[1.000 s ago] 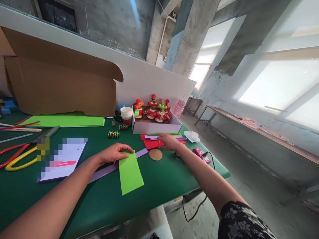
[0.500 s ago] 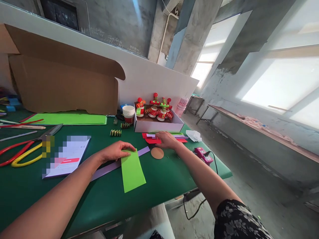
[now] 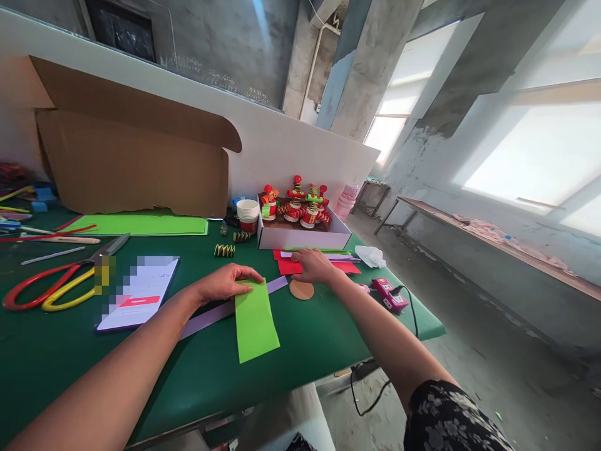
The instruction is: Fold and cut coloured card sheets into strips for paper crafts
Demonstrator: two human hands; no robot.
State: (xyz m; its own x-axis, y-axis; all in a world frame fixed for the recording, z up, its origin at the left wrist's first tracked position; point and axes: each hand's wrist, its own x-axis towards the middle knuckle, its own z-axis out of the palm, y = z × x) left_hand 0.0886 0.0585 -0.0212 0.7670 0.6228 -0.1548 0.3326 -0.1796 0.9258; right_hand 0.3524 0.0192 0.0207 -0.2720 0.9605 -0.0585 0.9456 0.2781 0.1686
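My left hand [image 3: 232, 282] pinches the top edge of a light green paper rectangle [image 3: 256, 326], which lies over a long lilac paper strip [image 3: 206, 321] on the green table. Farther right, my right hand [image 3: 313, 265] reaches down onto a pile of red paper [image 3: 287, 266] and purple strips [image 3: 345, 256]. Its fingers are bent and close together at the pile's left part; what they grip, if anything, is hidden. Just below that hand lies a round brown disc [image 3: 301, 290].
A shallow box [image 3: 305, 239] holds several red and green paper figures, beside stacked paper cups [image 3: 248, 210]. Folded paper springs [image 3: 225, 250] lie nearby. At left are large scissors [image 3: 70, 285] and a phone [image 3: 141, 300]. A pink corded device [image 3: 389, 296] and white crumpled plastic [image 3: 370, 255] lie right.
The whole view has shifted slightly, so things appear a little farther right. My left hand stays on the green paper; my right hand remains at the red pile with little movement.
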